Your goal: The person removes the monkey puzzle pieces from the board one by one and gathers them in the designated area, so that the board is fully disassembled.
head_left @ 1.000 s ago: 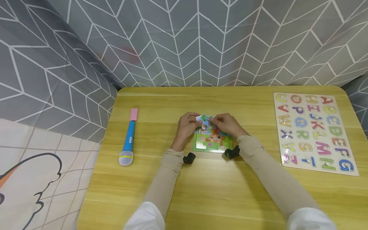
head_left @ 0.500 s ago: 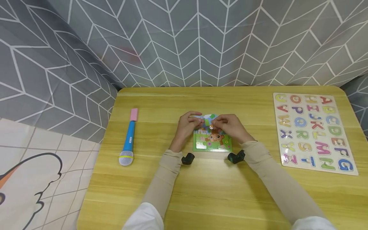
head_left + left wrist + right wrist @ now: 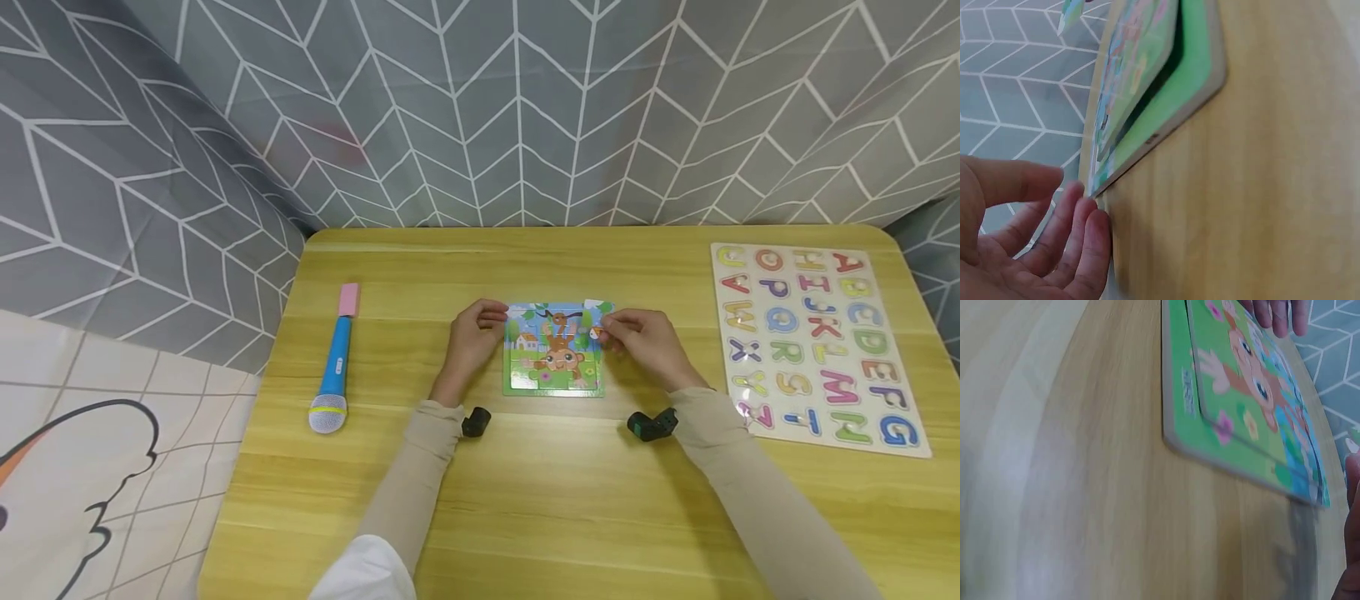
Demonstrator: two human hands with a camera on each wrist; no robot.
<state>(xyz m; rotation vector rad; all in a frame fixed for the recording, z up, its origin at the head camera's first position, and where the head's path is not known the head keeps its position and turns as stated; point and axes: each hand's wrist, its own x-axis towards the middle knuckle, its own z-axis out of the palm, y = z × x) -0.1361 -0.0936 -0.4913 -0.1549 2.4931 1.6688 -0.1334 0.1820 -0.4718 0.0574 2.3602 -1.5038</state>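
A jigsaw puzzle [image 3: 558,358] of an upside-down monkey lies in its green-edged tray on the table. My right hand [image 3: 643,340] pinches a loose puzzle piece [image 3: 592,310] over the tray's upper right corner; a leaf and a small orange-and-white detail show on it. Only a sliver of that piece [image 3: 1352,442] appears in the right wrist view, beside the fingertips. At the tray's left edge is my left hand [image 3: 474,335], fingers loosely bent and holding nothing. In the left wrist view, its fingertips [image 3: 1096,228] are close to the tray's corner; contact is unclear.
A wooden alphabet board [image 3: 821,350] lies on the right of the table [image 3: 555,500]. On the left is a blue toy microphone [image 3: 336,358], with a pink block [image 3: 349,300] at its far end. A grey patterned curtain [image 3: 525,117] hangs behind the table.
My right hand has moved right, carrying the piece from above the puzzle's middle to its upper right corner. My left hand has drawn back left off the puzzle, uncovering the picture.
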